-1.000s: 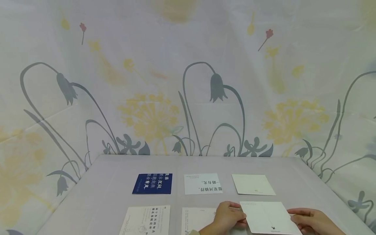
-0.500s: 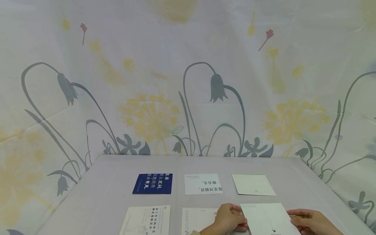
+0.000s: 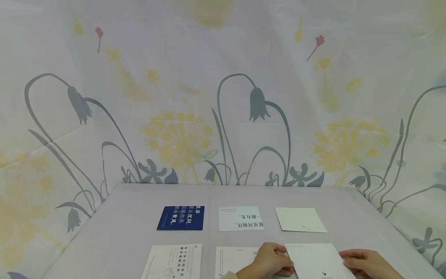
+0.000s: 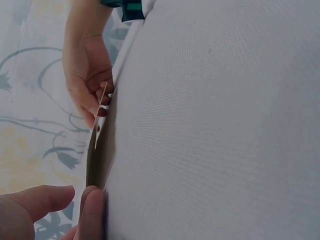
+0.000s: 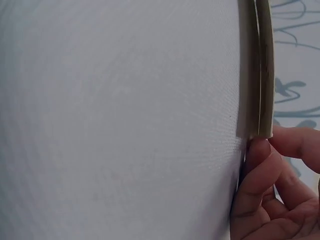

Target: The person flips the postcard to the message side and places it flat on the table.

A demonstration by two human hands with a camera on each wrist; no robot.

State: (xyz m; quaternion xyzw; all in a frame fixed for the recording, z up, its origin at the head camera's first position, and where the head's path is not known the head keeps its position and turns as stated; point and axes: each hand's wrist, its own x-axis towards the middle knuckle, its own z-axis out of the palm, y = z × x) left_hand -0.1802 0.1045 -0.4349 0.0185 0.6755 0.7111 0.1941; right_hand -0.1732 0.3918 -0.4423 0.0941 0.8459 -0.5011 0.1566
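Observation:
A white postcard (image 3: 318,261) with a small dark mark lies almost level at the front right of the table, between both hands. My right hand (image 3: 371,263) pinches its right edge, the thumb above and curled fingers (image 5: 259,152) below. At its left edge is my left hand (image 3: 266,261); fingertips (image 4: 92,207) touch the card's edge, while the thumb (image 4: 55,197) stands raised and apart from it. In the wrist views the card (image 5: 266,75) is seen nearly edge-on, close above the cloth, with a darker strip beneath. The card's near edge is out of the head view.
In the back row lie a dark blue card (image 3: 180,218), a white card with black print (image 3: 240,218) and a cream card (image 3: 301,219). Two printed cards, one at left (image 3: 174,261) and one in the middle (image 3: 235,259), lie in front. A flowered curtain (image 3: 195,93) hangs behind the table.
Between both hands the white postcard has moved slightly toward me and down, so its near edge has left the head view. The left thumb's lifting cannot be followed. The other cards stay put.

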